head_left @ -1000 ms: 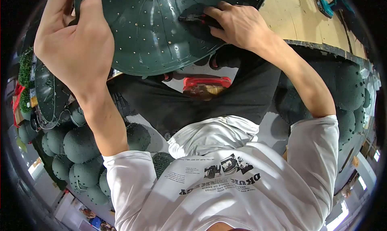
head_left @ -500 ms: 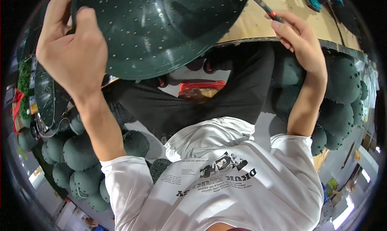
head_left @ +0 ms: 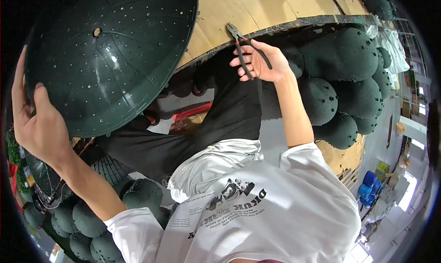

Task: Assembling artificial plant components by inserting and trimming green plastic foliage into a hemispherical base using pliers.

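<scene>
Left hand (head_left: 39,130) has the big dark green perforated dome (head_left: 110,56) gripped by its left rim, held up on the left side. Right hand (head_left: 262,61) is wrapped around black pliers (head_left: 243,45) at the wooden board's (head_left: 257,5) near edge, with green spheres (head_left: 349,79) piled right.

Dark green perforated spheres (head_left: 353,56) piled rt & lower lt, plywood tabletop (head_left: 275,8), blue drums (head_left: 367,189).
</scene>
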Action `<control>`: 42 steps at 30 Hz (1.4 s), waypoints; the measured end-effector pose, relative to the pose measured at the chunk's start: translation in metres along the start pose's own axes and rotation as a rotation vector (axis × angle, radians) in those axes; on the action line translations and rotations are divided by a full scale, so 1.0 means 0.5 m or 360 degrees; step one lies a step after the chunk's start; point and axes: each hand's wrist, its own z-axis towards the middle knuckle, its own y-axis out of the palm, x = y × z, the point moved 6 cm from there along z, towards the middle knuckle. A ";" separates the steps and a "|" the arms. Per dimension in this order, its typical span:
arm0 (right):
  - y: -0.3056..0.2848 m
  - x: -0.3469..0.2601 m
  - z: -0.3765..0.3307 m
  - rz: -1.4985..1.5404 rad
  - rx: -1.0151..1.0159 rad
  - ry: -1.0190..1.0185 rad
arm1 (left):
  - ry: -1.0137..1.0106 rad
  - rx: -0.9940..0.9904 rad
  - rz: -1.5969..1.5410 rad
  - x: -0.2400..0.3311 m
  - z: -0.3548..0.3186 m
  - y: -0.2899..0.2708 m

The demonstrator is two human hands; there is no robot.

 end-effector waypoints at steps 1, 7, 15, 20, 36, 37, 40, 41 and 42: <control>-0.010 0.010 -0.001 0.0031 0.0008 -0.0006 | 0.0011 -0.0001 -0.0019 -0.005 0.003 0.001; -0.018 0.070 -0.001 0.0215 -0.0087 -0.0068 | 0.0078 0.0013 0.0053 0.001 0.015 0.001; 0.010 0.139 -0.040 0.0063 0.0027 -0.0089 | 0.0275 -0.0258 -0.0173 -0.005 0.012 -0.002; 0.025 0.155 -0.040 -0.0012 0.0401 -0.0172 | 0.0146 -0.0067 -0.0368 -0.027 -0.013 -0.009; 0.237 0.096 0.002 -0.1277 0.0440 -0.0533 | 0.0373 -0.0156 -0.0389 0.018 0.037 -0.058; 0.262 0.085 0.012 -0.1276 0.0428 -0.0527 | 0.0401 -0.0212 -0.0460 0.029 0.040 -0.052; 0.333 0.056 0.043 -0.2473 0.0709 -0.0903 | 0.0480 -0.0386 -0.0695 0.059 0.046 -0.025; 0.320 0.046 0.049 -0.2496 0.0792 -0.0891 | 0.0522 -0.0449 -0.0857 0.062 0.049 0.015; 0.335 0.040 0.062 -0.2844 0.0795 -0.1035 | 0.0551 -0.0504 -0.0948 0.067 0.052 0.025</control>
